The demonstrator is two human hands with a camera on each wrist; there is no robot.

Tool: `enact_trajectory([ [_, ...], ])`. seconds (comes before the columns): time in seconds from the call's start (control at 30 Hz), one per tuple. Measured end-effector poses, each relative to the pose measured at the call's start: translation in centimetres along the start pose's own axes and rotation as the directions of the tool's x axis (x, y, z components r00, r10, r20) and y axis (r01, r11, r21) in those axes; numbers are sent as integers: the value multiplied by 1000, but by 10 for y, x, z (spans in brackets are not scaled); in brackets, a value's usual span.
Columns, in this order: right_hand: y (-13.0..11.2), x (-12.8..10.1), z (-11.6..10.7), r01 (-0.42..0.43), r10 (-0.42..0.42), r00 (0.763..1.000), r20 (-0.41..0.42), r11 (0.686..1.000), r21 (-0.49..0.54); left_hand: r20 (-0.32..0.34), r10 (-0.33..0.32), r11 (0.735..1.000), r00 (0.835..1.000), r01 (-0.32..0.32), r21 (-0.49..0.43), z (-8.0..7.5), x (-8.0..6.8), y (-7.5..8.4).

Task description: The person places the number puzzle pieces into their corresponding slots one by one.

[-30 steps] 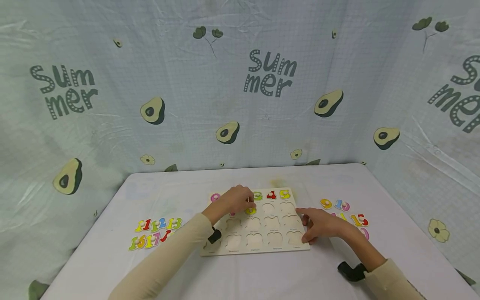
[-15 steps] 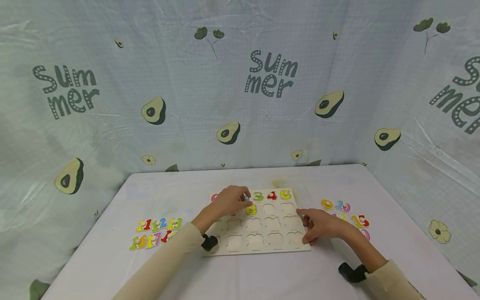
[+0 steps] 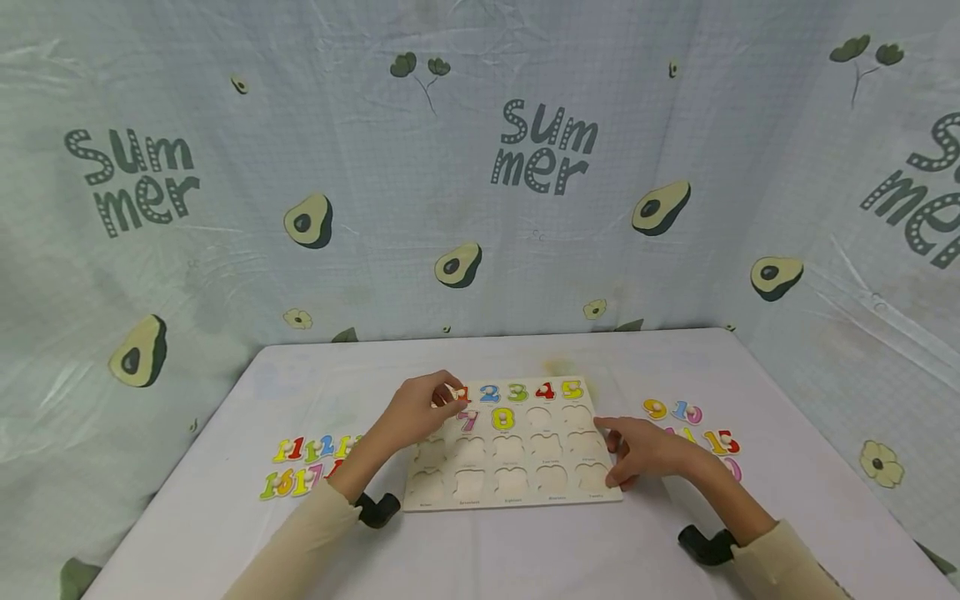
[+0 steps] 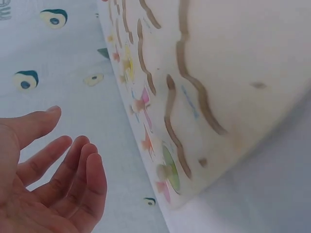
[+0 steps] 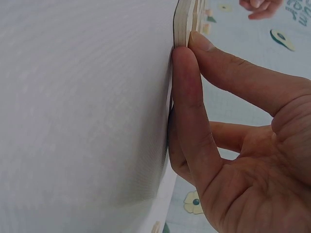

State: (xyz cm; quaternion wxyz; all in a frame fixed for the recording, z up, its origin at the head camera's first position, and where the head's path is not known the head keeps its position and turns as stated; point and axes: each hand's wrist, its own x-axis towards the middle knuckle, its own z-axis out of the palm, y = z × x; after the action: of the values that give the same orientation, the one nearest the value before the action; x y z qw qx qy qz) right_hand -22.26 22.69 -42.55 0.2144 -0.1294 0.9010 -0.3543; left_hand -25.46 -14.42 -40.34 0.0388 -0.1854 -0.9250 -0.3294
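In the head view a wooden number puzzle board point(image 3: 525, 492) lies flat on the table. Numbers 1 to 5 sit along its far row, with a pink 7 point(image 3: 468, 422) and a yellow 8 point(image 3: 502, 418) in the row below. My left hand point(image 3: 420, 408) hovers over the board's far left part, hiding some of it. In the left wrist view its fingers are loosely bent and nothing is between them. A green knobbed piece point(image 4: 171, 167) shows near the board's corner. My right hand point(image 3: 641, 450) holds the board's right edge, thumb and finger at its corner.
Loose number pieces lie left of the board, among them a 16 point(image 3: 277, 484) and a 13 point(image 3: 348, 447). More lie to the right, including a 9 point(image 3: 655, 408), a 10 point(image 3: 686, 412) and a 15 point(image 3: 722, 442). A printed cloth point(image 3: 540, 275) hangs behind the table.
My left hand has drawn back to the left from the 8, uncovering the 1, 2 and 7. The right hand stays at the board's edge.
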Motion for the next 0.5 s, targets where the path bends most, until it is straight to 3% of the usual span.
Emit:
enact_trajectory([
  [0.23, 0, -1, 0, 3, -3, 1000, -2, 1000, 2, -38, -34, 999, 999, 33, -41, -11, -24, -15],
  [0.37, 0, -2, 0, 13, -13, 1000, 0, 1000, 2, -36, -67, 994, 997, 63, -92, -14, -37, -23],
  [0.5, 0, -2, 1, 8, -8, 1000, -1, 1000, -4, -13, -98, 993, 995, 97, -72, -14, -47, -31],
])
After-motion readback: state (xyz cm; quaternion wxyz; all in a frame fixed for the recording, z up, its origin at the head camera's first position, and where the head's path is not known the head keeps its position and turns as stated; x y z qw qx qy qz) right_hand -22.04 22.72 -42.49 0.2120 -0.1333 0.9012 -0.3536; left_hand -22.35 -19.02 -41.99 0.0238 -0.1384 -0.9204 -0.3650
